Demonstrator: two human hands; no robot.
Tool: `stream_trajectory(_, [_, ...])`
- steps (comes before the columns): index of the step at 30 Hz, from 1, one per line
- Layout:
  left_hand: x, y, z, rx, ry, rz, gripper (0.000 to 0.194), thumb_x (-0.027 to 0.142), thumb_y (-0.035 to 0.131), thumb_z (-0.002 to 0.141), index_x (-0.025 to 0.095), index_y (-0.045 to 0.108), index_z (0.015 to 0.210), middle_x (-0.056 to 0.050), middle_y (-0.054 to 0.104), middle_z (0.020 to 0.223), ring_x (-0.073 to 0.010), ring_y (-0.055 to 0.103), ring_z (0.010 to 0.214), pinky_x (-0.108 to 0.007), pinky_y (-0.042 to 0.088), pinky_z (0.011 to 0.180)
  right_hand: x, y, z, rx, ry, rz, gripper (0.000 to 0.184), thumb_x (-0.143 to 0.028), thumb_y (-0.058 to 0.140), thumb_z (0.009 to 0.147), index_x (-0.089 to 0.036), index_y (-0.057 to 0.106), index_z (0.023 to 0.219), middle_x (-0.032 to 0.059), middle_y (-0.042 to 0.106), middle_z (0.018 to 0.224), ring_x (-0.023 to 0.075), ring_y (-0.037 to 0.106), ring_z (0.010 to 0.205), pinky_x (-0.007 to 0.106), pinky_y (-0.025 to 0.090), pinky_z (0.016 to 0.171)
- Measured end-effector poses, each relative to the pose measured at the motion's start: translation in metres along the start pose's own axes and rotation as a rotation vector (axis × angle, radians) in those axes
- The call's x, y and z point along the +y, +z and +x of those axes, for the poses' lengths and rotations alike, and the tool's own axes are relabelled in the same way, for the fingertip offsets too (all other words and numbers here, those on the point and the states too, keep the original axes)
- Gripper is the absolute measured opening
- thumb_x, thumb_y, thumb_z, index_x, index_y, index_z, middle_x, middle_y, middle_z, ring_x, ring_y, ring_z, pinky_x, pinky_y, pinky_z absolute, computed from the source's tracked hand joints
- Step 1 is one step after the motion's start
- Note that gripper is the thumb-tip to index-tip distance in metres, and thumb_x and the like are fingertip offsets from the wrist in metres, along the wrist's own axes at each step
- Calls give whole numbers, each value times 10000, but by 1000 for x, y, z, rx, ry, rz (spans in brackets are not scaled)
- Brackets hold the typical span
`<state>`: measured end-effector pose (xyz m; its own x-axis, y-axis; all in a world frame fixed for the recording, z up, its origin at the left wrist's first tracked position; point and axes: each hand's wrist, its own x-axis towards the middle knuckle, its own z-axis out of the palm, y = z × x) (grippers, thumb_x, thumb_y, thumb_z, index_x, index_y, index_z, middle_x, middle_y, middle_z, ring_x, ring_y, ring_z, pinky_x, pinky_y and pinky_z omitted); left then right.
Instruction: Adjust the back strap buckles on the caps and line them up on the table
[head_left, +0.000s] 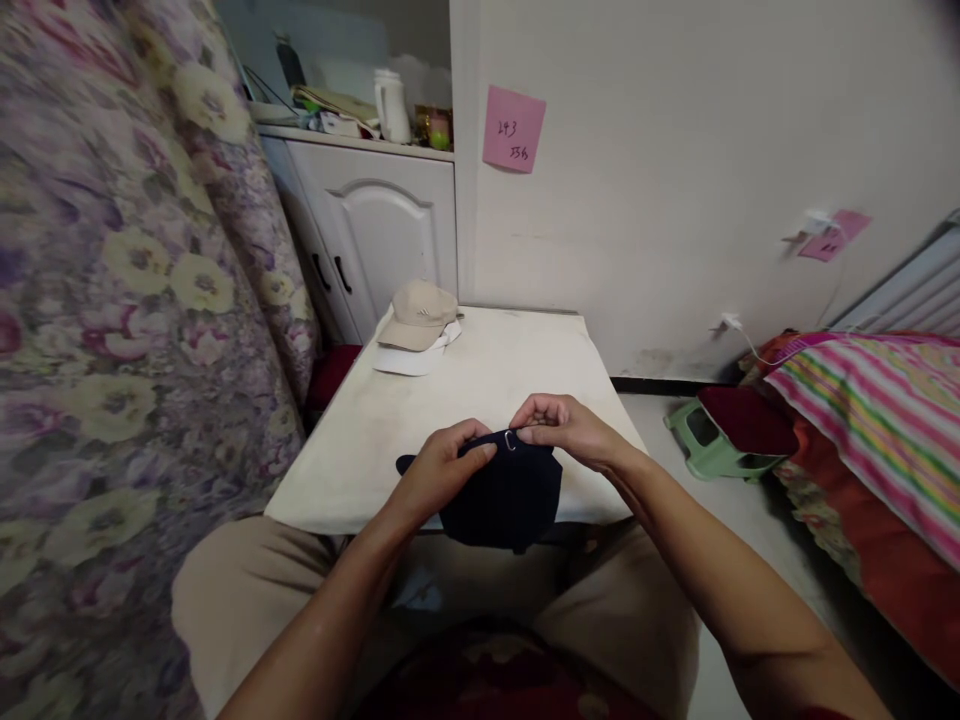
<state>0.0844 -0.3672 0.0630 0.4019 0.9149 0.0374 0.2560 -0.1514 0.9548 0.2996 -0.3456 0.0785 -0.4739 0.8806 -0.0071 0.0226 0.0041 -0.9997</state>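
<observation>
Your left hand (448, 462) and right hand (564, 430) both pinched the dark cap (504, 495) at the tabletop's (525, 362) near edge; beige cap (421, 312) sat by the far-left corner.

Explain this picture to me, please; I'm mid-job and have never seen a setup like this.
There is no robot here: a person works with two bare hands. The single picture comes from a camera worn on the head, looking forward and down. The left hand and right hand pinch the upper edge of a dark cap, on either side of a small pale ring. Farther back on the white table, a beige cap lies partly over a white cap.
</observation>
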Motion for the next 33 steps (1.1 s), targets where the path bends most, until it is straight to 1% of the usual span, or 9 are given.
stream_trajectory(5, [1,-4,-3,-4,4,4,205,360,559,845,163,603,816,17,561,698,-138,500,652,-227,366,568,1,11,4,58,4,-39,173,-196,748,666,-157,614,767,-36,588,650,91,499,586,226,341,580])
stream_trajectory(9, [2,-6,-3,-7,-3,49,193,353,578,830,165,622,839,10,587,733,-148,520,687,-232,374,593,1,13,4,10,3,-25,180,-189,725,683,-160,630,833,-25,608,705,102,535,641,235,371,623])
stream_trajectory(12, [1,-5,-3,-13,-11,71,168,327,585,815,163,624,819,14,584,716,-147,519,679,-234,375,600,2,14,5,-23,13,-50,169,-177,709,684,-160,629,831,-28,600,694,103,534,636,236,370,617])
stream_trajectory(17, [-1,-2,-3,7,0,98,129,280,564,801,166,623,794,16,571,699,-148,513,668,-228,369,577,3,19,5,18,19,-45,154,-158,700,661,-161,599,778,-42,571,644,90,492,577,223,336,561])
stream_trajectory(21, [2,-2,-3,-8,9,76,139,292,566,801,166,625,795,14,579,700,-149,517,664,-230,375,578,3,18,3,9,22,3,153,-186,699,673,-164,606,793,-34,584,663,94,501,586,227,344,566])
stream_trajectory(25, [4,1,-2,-11,5,77,165,312,562,811,162,621,780,17,570,675,-144,505,638,-228,363,565,5,16,2,-12,18,-6,161,-189,707,667,-168,618,800,-25,596,698,103,516,620,234,360,591])
stream_trajectory(29, [2,5,-1,24,5,105,188,328,556,826,162,614,759,21,548,655,-138,482,629,-221,342,544,7,18,1,50,-12,-39,147,-183,695,679,-169,610,799,-28,580,700,102,503,621,235,352,591])
stream_trajectory(31, [1,6,0,4,17,95,201,338,552,838,163,616,762,22,542,657,-135,476,633,-218,342,547,9,20,1,82,-25,-63,143,-185,689,690,-169,608,806,-32,570,690,101,493,615,234,344,584])
stream_trajectory(33, [2,6,0,-31,25,76,188,330,561,833,164,610,760,24,536,661,-132,472,633,-215,342,547,9,19,0,81,-21,-55,149,-196,697,691,-166,605,805,-31,572,690,101,490,611,232,340,580])
